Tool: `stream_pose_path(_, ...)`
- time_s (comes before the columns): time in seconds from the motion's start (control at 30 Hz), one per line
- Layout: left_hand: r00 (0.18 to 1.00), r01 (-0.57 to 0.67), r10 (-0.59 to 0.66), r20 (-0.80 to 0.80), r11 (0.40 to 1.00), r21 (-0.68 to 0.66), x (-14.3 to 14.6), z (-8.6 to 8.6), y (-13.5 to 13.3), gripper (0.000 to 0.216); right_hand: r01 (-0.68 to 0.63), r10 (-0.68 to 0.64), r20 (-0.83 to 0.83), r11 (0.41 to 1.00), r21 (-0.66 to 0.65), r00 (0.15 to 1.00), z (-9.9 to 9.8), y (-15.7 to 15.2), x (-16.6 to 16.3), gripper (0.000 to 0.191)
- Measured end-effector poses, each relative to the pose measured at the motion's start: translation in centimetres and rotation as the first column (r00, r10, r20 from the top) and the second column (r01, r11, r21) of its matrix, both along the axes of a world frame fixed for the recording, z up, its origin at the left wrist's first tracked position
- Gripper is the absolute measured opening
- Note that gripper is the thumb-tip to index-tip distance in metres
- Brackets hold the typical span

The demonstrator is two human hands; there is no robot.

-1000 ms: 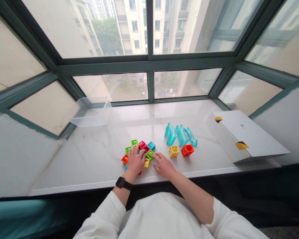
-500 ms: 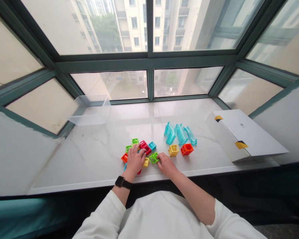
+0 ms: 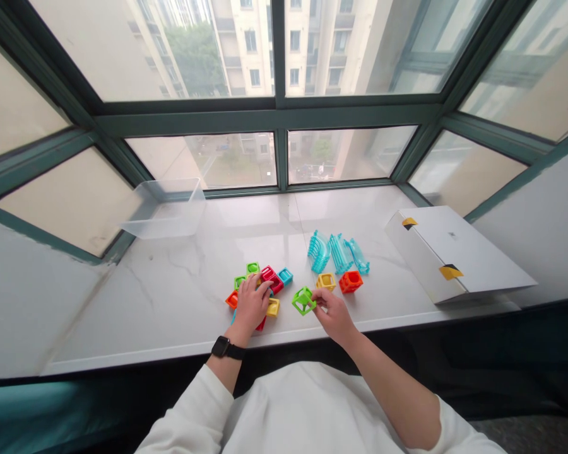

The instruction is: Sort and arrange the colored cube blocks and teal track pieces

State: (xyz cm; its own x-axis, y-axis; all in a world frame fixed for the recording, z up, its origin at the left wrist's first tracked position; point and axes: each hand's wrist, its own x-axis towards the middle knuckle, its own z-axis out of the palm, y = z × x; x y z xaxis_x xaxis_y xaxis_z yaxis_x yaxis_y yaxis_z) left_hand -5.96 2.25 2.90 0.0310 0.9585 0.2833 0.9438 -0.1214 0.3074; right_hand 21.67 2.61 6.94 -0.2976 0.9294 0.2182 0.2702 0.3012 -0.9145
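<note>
On the white marble sill point(image 3: 180, 302) lies a heap of coloured hollow cubes point(image 3: 265, 284). My left hand point(image 3: 250, 306), with a black watch at the wrist, rests on that heap with its fingers curled over the red and blue pieces. My right hand point(image 3: 334, 312) pinches a green hollow cube point(image 3: 303, 300), tilted and held just off the sill to the right of the heap. A yellow cube point(image 3: 326, 281) and an orange cube point(image 3: 350, 281) stand just beyond my right hand.
Three curved turquoise pieces point(image 3: 338, 253) stand behind the yellow and orange cubes. A clear plastic tub point(image 3: 165, 208) sits at the back left by the window. A white cardboard box point(image 3: 454, 252) lies on the right end of the sill.
My right hand has taken hold of the green cube, pulled it out of the heap and moved it to the right. My left hand has stayed on the heap.
</note>
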Motion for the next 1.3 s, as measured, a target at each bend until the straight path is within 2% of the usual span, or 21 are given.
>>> stream_pose_path(0.1,0.997,-0.015,0.015,0.077,1.0,-0.005,0.0,0.4,0.1,0.033,0.039,-0.037,-0.095,0.999,0.02,0.995,0.8,0.0,0.7,0.013)
stream_pose_path(0.2,0.979,0.004,-0.009,0.203,1.0,0.029,0.8,2.3,-0.3,0.032,0.062,-0.06,-0.172,0.998,0.001,0.983,0.7,-0.1,1.1,0.019)
stream_pose_path(0.27,0.934,0.096,-0.111,0.339,0.994,0.06,1.9,4.5,-1.0,0.033,0.061,-0.064,-0.219,0.998,-0.018,0.974,0.5,-0.2,1.2,0.02)
stream_pose_path(0.37,0.792,0.286,-0.279,0.542,0.955,0.074,4.0,8.0,-2.5,0.036,0.056,-0.055,-0.239,0.998,-0.003,0.97,0.6,-0.5,1.2,0.02)
stream_pose_path(0.43,0.729,0.374,-0.342,0.593,0.925,0.074,5.3,9.7,-3.3,0.038,0.053,-0.045,-0.236,0.998,0.025,0.971,1.0,-0.6,1.1,0.019)
stream_pose_path(0.5,0.708,0.393,-0.353,0.612,0.916,0.073,6.3,10.8,-3.8,0.032,0.049,-0.033,-0.235,0.997,0.062,0.971,1.6,-0.7,0.9,0.016)
stream_pose_path(0.63,0.697,0.395,-0.358,0.621,0.915,0.085,6.8,11.4,-4.1,0.022,0.049,-0.016,-0.24,0.99,0.134,0.971,2.8,-1.0,0.9,0.01)
stream_pose_path(0.8,0.721,0.429,-0.399,0.566,0.899,0.088,6.8,11.7,-4.5,0.021,-0.024,0.066,-0.263,0.987,0.16,0.963,3.5,-1.2,1.2,0.023)
stream_pose_path(1.07,0.764,0.412,-0.396,0.509,0.907,0.086,7.1,12.0,-4.8,0.018,-0.066,0.081,-0.036,0.951,0.303,0.996,4.8,-1.5,1.5,0.051)
stream_pose_path(1.3,0.773,0.38,-0.409,0.485,0.911,0.163,7.3,12.2,-4.9,0.013,-0.08,0.071,0.04,0.926,0.37,0.997,5.2,-1.8,1.7,0.056)
